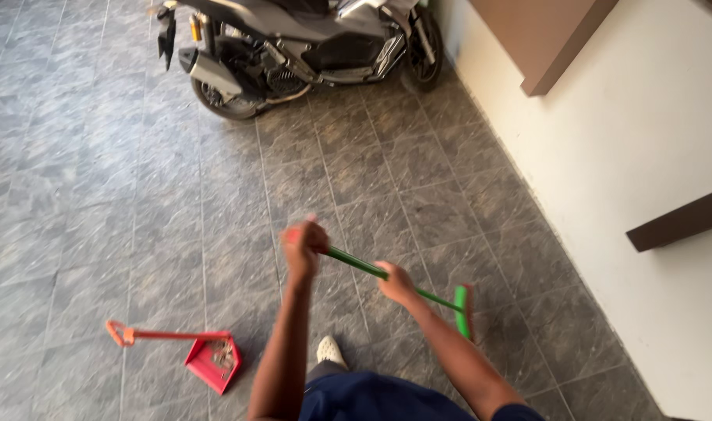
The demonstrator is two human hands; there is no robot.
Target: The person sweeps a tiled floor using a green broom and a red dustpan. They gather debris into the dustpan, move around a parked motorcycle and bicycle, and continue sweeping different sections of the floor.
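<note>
Fingers of both hands, left (303,243) and right (395,284), clamped on one green broom (418,292); one red dustpan (212,360) nearby

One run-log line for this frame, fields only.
left hand: grips broom handle top | right hand: grips handle lower | broom: head on floor near wall | dustpan: on floor, left

Bare forearms, dark navy short-sleeved top (371,398), one pale clog-style shoe (330,351) (perforated upper)

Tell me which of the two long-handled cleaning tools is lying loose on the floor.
The red dustpan, lower left, untouched. The green broom is gripped by the left hand and right hand.
</note>
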